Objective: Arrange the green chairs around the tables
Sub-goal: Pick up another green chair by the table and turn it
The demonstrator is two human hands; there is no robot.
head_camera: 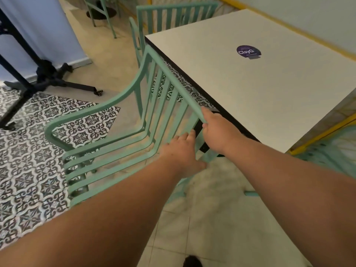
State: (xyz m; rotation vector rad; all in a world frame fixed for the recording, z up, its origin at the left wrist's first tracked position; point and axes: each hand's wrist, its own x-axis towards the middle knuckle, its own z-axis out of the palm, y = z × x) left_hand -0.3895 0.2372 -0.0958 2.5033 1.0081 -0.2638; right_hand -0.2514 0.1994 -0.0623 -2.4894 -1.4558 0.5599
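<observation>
Up close, a person's right hand (215, 132) is closed around the top rail of a green chair (119, 130) tilted against the white tabletop (250, 89), while the left hand (181, 151) rests open on its slatted back; a second chair (173, 15) stands at the far end.

Single head-worn view, wide-angle (edges bowed). Looks forward and steeply down from standing height, close over both forearms. White bench (250, 78) fills upper right, patterned floor (28, 160) left, green chair (119, 132) centre. No second view to overlap.
</observation>
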